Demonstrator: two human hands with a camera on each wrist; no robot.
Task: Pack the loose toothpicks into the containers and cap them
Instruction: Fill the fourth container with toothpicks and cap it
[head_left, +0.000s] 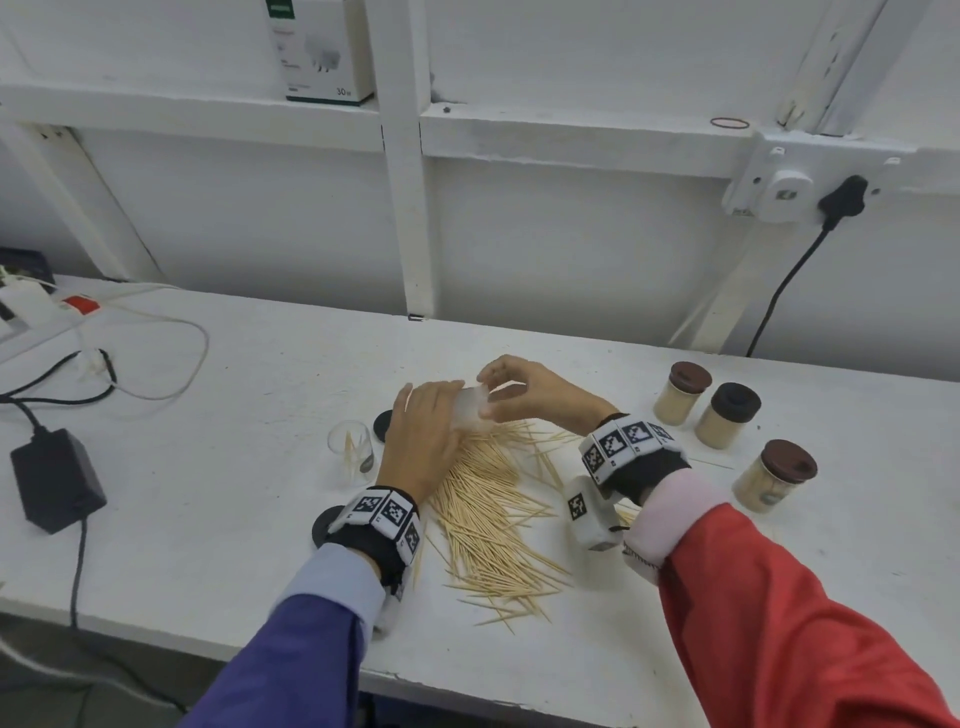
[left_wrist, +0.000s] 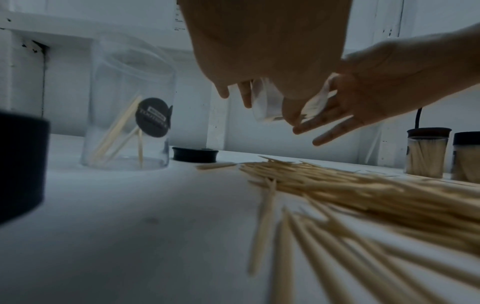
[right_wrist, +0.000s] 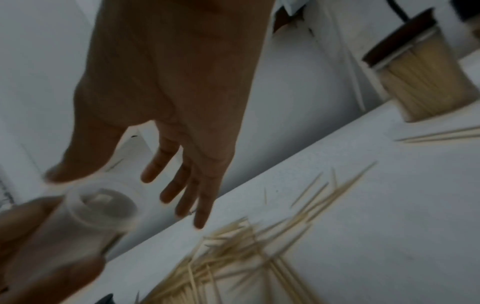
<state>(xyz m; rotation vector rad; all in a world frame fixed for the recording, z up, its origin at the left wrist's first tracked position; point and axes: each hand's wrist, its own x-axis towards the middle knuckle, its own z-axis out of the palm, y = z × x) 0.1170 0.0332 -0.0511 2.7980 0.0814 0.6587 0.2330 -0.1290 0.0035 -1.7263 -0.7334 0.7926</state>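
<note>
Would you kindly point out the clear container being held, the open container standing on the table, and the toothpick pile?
held container (head_left: 470, 408), head view, its clear side wall.
standing container (left_wrist: 124, 115), left wrist view, its clear front wall.
toothpick pile (head_left: 488, 514), head view, middle of the heap.
</note>
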